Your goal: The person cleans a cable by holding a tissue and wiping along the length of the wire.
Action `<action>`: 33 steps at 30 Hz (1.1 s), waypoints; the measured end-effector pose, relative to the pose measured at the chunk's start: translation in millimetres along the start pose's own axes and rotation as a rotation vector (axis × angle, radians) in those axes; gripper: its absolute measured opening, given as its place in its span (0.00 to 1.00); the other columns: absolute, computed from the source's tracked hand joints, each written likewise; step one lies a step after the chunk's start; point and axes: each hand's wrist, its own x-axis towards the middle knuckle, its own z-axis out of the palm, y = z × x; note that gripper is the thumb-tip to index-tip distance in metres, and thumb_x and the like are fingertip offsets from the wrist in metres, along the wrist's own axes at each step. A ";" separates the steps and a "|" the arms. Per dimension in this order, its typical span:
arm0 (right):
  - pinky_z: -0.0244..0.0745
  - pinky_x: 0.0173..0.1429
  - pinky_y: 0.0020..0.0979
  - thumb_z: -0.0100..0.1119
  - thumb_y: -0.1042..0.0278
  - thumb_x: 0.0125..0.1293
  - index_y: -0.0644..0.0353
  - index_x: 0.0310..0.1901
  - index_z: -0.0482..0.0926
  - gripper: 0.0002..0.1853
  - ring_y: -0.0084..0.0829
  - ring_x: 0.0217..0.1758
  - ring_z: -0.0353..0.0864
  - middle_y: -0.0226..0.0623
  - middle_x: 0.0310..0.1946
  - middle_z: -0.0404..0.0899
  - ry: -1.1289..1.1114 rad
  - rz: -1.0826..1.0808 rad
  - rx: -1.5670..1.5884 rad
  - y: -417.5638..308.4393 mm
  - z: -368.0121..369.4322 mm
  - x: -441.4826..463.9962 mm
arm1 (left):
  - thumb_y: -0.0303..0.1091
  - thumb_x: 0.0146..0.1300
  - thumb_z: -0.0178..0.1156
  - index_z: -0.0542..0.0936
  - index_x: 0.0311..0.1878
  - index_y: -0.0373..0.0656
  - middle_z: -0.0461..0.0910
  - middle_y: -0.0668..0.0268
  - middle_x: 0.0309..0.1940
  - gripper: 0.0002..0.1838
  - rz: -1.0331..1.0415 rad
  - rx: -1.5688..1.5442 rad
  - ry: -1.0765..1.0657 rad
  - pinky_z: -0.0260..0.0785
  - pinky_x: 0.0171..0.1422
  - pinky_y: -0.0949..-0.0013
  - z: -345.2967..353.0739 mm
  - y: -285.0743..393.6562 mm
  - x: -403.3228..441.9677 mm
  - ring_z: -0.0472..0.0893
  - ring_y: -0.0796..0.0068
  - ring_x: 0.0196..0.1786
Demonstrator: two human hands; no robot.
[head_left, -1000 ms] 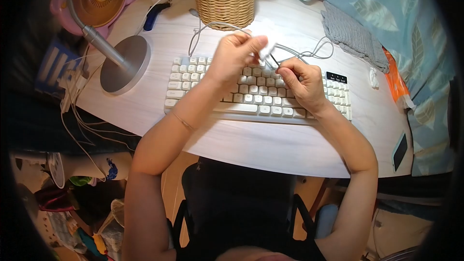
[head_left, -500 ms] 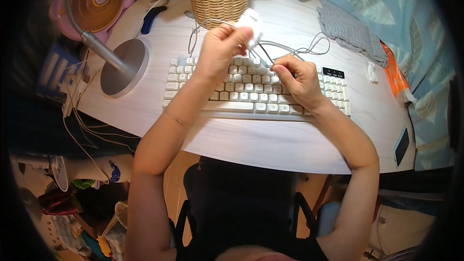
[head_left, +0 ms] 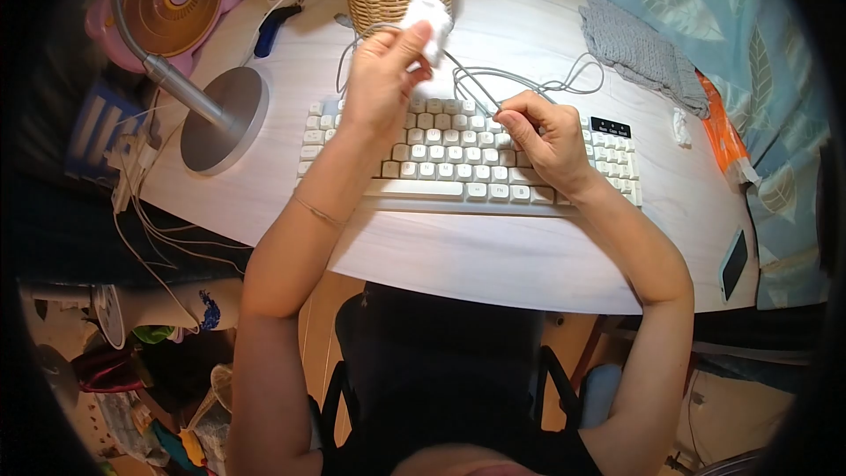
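Observation:
Over the far left part of the keyboard, my left hand is closed on a crumpled white tissue, pinched between thumb and fingers. A thin grey cable runs from the tissue down to my right hand, whose thumb and forefinger pinch it. Whether the tissue wraps right round the cable is hidden by the fingers. More of the cable lies in loose loops behind the keyboard. Beneath both hands is the cream-coloured keyboard, flat on the desk.
A wicker basket stands just beyond my left hand, below a screen. At the left are a lamp base and a pink fan heater. Grey knitted cloth, an orange bag, another crumpled tissue and a phone lie right.
My left hand and the tissue have moved left and slightly away from me, lengthening the taut stretch of cable between the hands. My right hand has stayed nearly still, holding the cable.

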 end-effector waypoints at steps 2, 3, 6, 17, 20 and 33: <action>0.57 0.17 0.19 0.53 0.70 0.58 0.64 0.27 0.74 0.07 0.15 0.12 0.63 0.28 0.11 0.68 -0.016 0.003 0.004 -0.2 -0.3 -0.1 | 0.40 0.54 0.59 0.73 0.27 0.43 0.73 0.72 0.20 0.10 -0.001 -0.092 0.002 0.66 0.26 0.85 -14.8 3.9 9.8 0.70 0.88 0.22; 0.57 0.18 0.18 0.52 0.71 0.59 0.65 0.28 0.74 0.07 0.14 0.13 0.62 0.27 0.12 0.68 -0.032 0.006 0.009 -0.3 -0.9 -0.3 | 0.40 0.53 0.59 0.73 0.27 0.43 0.73 0.72 0.20 0.10 0.009 -0.132 0.016 0.66 0.26 0.85 -18.2 5.7 13.6 0.70 0.88 0.22; 0.57 0.19 0.17 0.51 0.71 0.59 0.65 0.29 0.74 0.07 0.13 0.14 0.62 0.27 0.13 0.68 -0.048 0.008 0.016 -1.2 -1.9 -1.3 | 0.40 0.52 0.60 0.73 0.28 0.44 0.72 0.74 0.20 0.11 0.016 -0.180 0.047 0.66 0.25 0.85 -18.3 7.4 14.2 0.70 0.88 0.22; 0.55 0.18 0.18 0.51 0.71 0.59 0.65 0.29 0.74 0.07 0.14 0.14 0.60 0.26 0.11 0.66 -0.074 0.055 0.039 -3.3 -3.8 -2.2 | 0.40 0.53 0.59 0.74 0.28 0.40 0.73 0.70 0.21 0.12 0.039 0.087 -0.111 0.62 0.27 0.81 0.2 -10.8 -4.0 0.70 0.84 0.22; 0.61 0.17 0.21 0.52 0.71 0.57 0.62 0.29 0.75 0.05 0.19 0.12 0.68 0.30 0.12 0.72 -0.014 -0.040 -0.022 3.3 -1.5 -1.4 | 0.36 0.53 0.59 0.76 0.26 0.36 0.73 0.69 0.19 0.12 0.076 0.264 -0.262 0.61 0.25 0.82 5.4 -17.9 -13.2 0.68 0.86 0.22; 0.57 0.18 0.18 0.52 0.70 0.58 0.64 0.29 0.75 0.07 0.14 0.14 0.63 0.27 0.15 0.71 -0.051 0.027 0.017 1.2 -2.4 -1.8 | 0.39 0.56 0.57 0.75 0.28 0.39 0.75 0.70 0.23 0.12 0.075 0.128 -0.105 0.63 0.28 0.81 0.6 -9.9 -5.1 0.70 0.84 0.23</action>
